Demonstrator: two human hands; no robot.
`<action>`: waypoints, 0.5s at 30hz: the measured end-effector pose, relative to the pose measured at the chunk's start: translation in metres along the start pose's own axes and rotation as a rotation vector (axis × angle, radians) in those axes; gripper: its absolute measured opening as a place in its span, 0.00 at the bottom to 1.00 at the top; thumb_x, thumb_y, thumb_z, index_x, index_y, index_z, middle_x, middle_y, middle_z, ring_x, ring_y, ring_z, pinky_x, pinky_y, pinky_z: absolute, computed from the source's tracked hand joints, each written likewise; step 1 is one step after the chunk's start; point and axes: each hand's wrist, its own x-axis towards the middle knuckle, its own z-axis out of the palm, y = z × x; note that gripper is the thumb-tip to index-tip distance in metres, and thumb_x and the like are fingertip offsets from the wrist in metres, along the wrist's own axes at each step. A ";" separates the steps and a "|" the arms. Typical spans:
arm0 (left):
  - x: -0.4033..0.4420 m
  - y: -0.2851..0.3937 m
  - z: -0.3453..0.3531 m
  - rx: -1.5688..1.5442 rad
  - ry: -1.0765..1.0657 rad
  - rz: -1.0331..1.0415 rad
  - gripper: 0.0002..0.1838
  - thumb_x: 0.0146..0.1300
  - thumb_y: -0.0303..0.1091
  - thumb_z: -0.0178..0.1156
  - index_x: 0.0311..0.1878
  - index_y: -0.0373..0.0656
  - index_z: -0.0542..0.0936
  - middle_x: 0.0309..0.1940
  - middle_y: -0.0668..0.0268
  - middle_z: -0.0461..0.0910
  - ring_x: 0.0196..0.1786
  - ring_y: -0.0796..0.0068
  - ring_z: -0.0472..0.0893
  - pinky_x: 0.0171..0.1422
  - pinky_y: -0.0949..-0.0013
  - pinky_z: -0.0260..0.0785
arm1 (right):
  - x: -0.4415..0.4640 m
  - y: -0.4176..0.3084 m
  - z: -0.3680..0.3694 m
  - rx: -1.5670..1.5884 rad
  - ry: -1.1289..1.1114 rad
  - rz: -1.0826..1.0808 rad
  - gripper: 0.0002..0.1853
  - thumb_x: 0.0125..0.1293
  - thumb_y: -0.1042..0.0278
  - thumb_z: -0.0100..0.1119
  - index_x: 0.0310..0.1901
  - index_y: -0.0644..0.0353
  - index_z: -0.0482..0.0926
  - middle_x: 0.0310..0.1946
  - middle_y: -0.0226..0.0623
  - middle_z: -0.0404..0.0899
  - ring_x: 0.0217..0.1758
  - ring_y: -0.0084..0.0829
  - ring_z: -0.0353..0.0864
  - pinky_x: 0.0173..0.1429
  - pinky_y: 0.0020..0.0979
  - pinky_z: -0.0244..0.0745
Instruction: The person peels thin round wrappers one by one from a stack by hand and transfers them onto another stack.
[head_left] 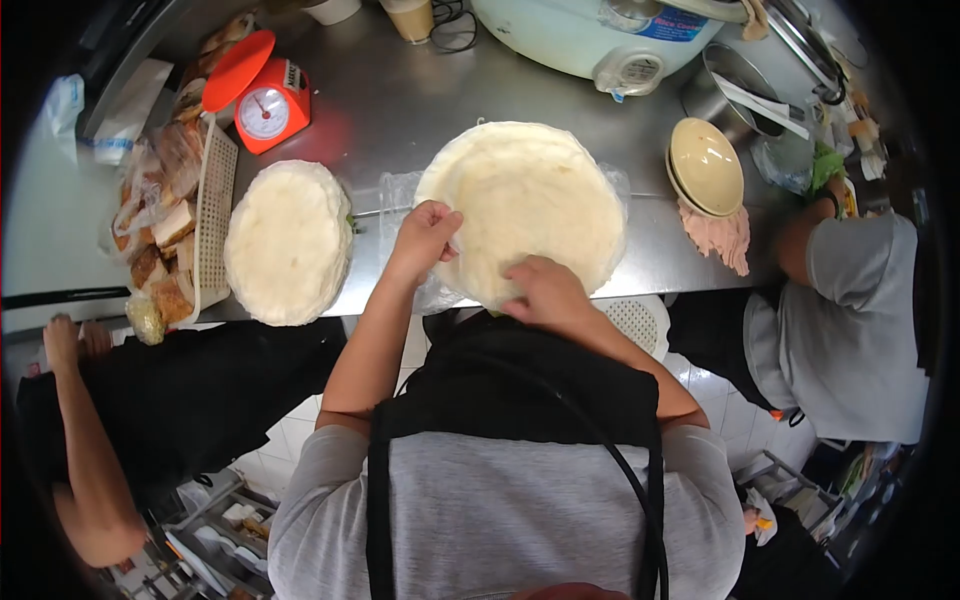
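Observation:
A stack of pale, thin round sheets (535,190) lies on clear plastic on the steel counter before me. At its left edge, my left hand (428,238) is closed, thumb and fingers pinching the rim of a sheet. My right hand (545,292) rests over the near edge, fingers bent and thumb apart, with nothing visible between them. Farther left is a second stack of pale round sheets (288,243), with a bit of green showing at its right side.
Left on the counter (390,100) stand a red dial scale (270,112) and a white basket (213,215) of bread pieces. A large rice cooker (570,40) stands behind; tan bowls (708,165) and a metal pot (735,80) are right. People stand on both sides.

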 end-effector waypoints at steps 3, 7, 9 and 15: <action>-0.008 -0.005 0.001 -0.057 0.002 -0.029 0.09 0.57 0.36 0.57 0.32 0.43 0.68 0.19 0.73 0.70 0.16 0.86 0.68 0.20 0.82 0.63 | 0.008 -0.006 0.005 -0.103 -0.083 -0.062 0.11 0.43 0.66 0.61 0.28 0.60 0.73 0.28 0.40 0.70 0.36 0.40 0.73 0.38 0.37 0.69; -0.016 -0.021 -0.002 -0.075 -0.041 -0.043 0.10 0.57 0.36 0.56 0.33 0.42 0.68 0.20 0.71 0.71 0.19 0.85 0.69 0.21 0.82 0.62 | 0.009 -0.004 0.011 -0.079 -0.133 -0.061 0.09 0.45 0.67 0.59 0.26 0.61 0.72 0.27 0.40 0.72 0.34 0.40 0.73 0.38 0.38 0.69; -0.026 -0.025 -0.005 0.025 -0.086 -0.042 0.10 0.56 0.35 0.57 0.33 0.41 0.68 0.20 0.70 0.71 0.21 0.84 0.71 0.22 0.81 0.61 | 0.010 0.001 0.015 -0.003 -0.133 -0.039 0.07 0.46 0.68 0.58 0.26 0.61 0.72 0.25 0.40 0.73 0.32 0.41 0.74 0.36 0.38 0.68; -0.048 -0.027 0.007 0.158 -0.182 -0.072 0.15 0.52 0.29 0.58 0.41 0.38 0.66 0.24 0.68 0.73 0.23 0.83 0.71 0.24 0.81 0.62 | 0.010 0.005 0.007 0.509 -0.088 0.187 0.06 0.50 0.72 0.56 0.24 0.62 0.70 0.16 0.33 0.70 0.20 0.30 0.70 0.26 0.30 0.65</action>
